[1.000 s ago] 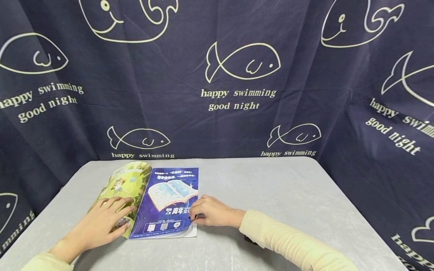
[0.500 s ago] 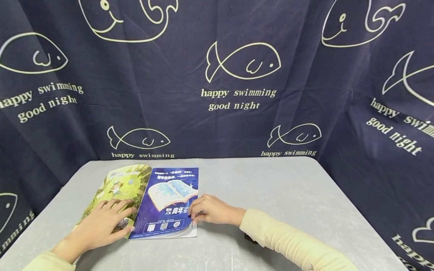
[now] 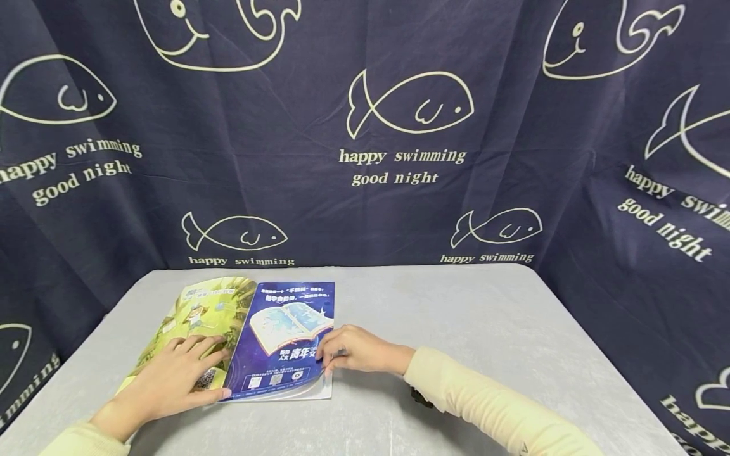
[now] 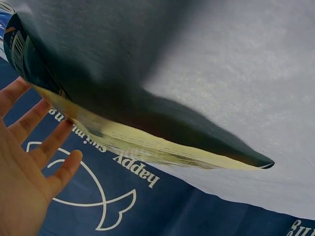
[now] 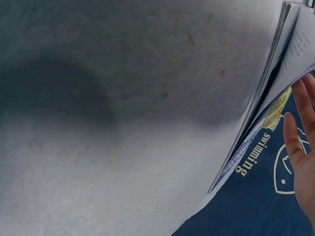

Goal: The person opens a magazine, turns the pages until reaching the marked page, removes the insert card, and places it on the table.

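Magazine [image 3: 251, 335] lies open on the grey table [image 3: 456, 329], left of centre, spine running away from the person and tilted slightly left at the near end. Green page sits left of the spine, blue page right.

Left hand [image 3: 177, 373] lies flat on the green page, fingers straight and spread, pressing it down; the left wrist view shows the fingers [image 4: 29, 123] extended beside the page edge.

Right hand [image 3: 356, 351] sits at the blue page's outer right edge near the lower corner, fingers curled and pinching that edge. A thin layer looks lifted off the white pages beneath. Right wrist view shows the sheets fanned apart at that edge, fingers [image 5: 295, 142] alongside.

So the loose edge is directly under the right hand, and the spine lies to its left, between the two hands. Right hand is nearer the free edge.

Room: table is bare to the right and beyond the magazine. Near-left corner of the green page sits close to the table's left edge. Dark fish-print curtain [image 3: 399, 126] hangs behind, well apart.
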A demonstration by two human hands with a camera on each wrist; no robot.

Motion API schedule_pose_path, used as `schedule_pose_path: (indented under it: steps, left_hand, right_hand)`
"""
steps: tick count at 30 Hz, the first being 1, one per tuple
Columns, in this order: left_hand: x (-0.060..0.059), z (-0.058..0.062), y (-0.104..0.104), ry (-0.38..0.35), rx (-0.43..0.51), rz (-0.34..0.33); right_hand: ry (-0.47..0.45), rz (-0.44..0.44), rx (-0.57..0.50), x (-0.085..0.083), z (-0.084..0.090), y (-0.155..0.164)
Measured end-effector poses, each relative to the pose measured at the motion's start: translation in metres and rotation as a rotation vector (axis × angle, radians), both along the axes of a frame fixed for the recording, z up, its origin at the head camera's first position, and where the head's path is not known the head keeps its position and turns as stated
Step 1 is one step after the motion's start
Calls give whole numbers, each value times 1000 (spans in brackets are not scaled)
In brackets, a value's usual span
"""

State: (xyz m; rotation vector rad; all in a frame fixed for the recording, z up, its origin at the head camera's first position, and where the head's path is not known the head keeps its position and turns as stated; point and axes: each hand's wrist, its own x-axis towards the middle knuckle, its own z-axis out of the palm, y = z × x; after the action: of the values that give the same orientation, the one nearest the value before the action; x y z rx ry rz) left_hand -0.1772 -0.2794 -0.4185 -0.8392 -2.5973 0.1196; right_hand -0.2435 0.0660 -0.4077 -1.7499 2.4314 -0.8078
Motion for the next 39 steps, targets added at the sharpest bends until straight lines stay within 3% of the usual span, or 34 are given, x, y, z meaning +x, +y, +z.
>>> schedule_pose_path:
  steps: [9, 19, 39]
  left_hand:
    - [1, 0, 5, -62, -10, 20]
    - [-2, -1, 6, -33, -9, -3]
    - [-1, 0, 11, -46, -14, 6]
  right_hand:
    - [-8, 30, -29, -1, 2, 1]
    - [51, -5, -29, -2, 3, -1]
    - [7, -45, -93, -2, 4, -3]
